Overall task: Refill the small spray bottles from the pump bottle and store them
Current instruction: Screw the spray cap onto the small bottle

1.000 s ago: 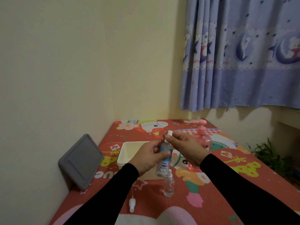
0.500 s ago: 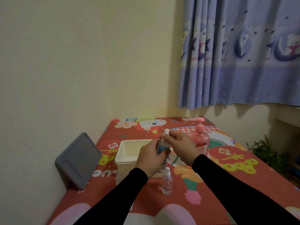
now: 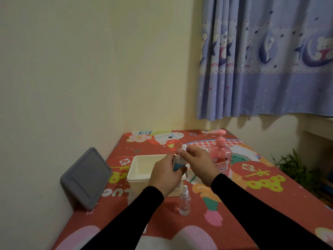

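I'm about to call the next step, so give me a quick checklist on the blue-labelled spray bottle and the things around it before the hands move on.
1. Left hand grips the blue-labelled spray bottle: ok.
2. Right hand pinches its white spray top: ok.
3. Top fully screwed on: cannot tell, fingers hide the neck.
4. Cream storage box open, just behind the hands: ok.
5. Clear spray bottle upright on the mat, in front of the box: ok.
6. Pink pump bottle upright, beyond the right hand: ok.

Dim, warm indoor light, soft shadows under the curtain [image 3: 266,58], wide-angle bending at edges, slight softness.
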`<move>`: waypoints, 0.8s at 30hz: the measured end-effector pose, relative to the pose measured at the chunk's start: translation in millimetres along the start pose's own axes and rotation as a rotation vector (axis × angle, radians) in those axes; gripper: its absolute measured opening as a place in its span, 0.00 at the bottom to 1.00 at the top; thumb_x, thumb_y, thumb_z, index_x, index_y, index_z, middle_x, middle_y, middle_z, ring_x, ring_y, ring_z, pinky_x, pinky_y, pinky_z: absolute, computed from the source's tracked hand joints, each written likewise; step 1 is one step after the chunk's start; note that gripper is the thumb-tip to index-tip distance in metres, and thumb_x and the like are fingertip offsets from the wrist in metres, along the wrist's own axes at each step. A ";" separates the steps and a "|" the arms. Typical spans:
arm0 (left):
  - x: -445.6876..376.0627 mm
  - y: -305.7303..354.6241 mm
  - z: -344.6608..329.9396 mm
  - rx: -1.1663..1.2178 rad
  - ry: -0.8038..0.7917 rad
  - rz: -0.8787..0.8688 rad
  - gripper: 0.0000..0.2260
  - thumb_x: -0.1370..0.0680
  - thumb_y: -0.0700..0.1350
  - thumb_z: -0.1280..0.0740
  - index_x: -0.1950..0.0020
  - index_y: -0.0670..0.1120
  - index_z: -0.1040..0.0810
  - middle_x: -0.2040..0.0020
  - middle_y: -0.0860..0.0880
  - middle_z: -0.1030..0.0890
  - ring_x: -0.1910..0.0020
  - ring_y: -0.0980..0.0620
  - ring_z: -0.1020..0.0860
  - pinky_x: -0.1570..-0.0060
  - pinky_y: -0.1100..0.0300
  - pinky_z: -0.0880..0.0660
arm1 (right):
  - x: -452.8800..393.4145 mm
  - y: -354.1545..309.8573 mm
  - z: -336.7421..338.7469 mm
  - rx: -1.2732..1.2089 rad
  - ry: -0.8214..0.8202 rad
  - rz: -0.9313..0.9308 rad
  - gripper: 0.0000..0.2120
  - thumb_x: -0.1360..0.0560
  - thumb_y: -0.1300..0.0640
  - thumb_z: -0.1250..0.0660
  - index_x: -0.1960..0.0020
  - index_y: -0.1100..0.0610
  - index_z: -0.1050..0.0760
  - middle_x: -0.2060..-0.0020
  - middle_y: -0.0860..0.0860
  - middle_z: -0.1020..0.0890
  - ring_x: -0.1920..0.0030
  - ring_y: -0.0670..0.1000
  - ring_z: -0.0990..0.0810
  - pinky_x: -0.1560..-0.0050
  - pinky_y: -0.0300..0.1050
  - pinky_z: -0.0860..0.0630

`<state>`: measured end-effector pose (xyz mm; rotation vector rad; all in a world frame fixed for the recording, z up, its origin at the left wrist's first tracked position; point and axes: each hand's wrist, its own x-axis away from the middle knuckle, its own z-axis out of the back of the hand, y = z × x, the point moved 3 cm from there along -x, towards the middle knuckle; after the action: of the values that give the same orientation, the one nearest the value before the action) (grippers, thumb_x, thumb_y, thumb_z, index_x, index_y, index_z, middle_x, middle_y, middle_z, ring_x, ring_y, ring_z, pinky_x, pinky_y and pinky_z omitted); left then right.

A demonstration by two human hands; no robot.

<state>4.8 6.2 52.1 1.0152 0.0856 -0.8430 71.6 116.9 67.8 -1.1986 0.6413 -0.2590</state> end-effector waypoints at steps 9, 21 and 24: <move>-4.9 -20.5 5.4 0.077 -0.021 0.069 0.11 0.28 0.51 0.29 0.50 0.50 0.25 0.56 0.56 0.21 0.57 0.54 0.22 0.57 0.58 0.25 | -5.0 6.9 10.0 0.092 -0.050 -0.006 0.08 0.22 0.44 0.37 0.46 0.41 0.22 0.42 0.45 0.19 0.49 0.29 0.22 0.53 0.22 0.29; 1.8 -36.7 1.2 0.150 -0.058 0.098 0.17 0.28 0.48 0.28 0.41 0.53 0.25 0.51 0.58 0.20 0.54 0.61 0.22 0.60 0.68 0.28 | 9.2 51.6 39.1 0.788 -0.011 0.104 0.25 0.21 0.38 0.44 0.30 0.50 0.30 0.30 0.48 0.27 0.30 0.47 0.31 0.35 0.40 0.36; 6.2 -43.7 -2.6 0.141 -0.059 0.124 0.16 0.29 0.47 0.28 0.43 0.54 0.25 0.51 0.57 0.19 0.55 0.60 0.21 0.61 0.68 0.28 | 15.2 62.2 40.4 0.838 -0.048 0.098 0.27 0.21 0.37 0.45 0.27 0.50 0.34 0.27 0.48 0.31 0.27 0.48 0.34 0.30 0.45 0.37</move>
<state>-18.7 -6.3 16.9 1.1151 -0.0873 -0.7730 98.5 163.1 14.3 -0.3662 0.4685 -0.3667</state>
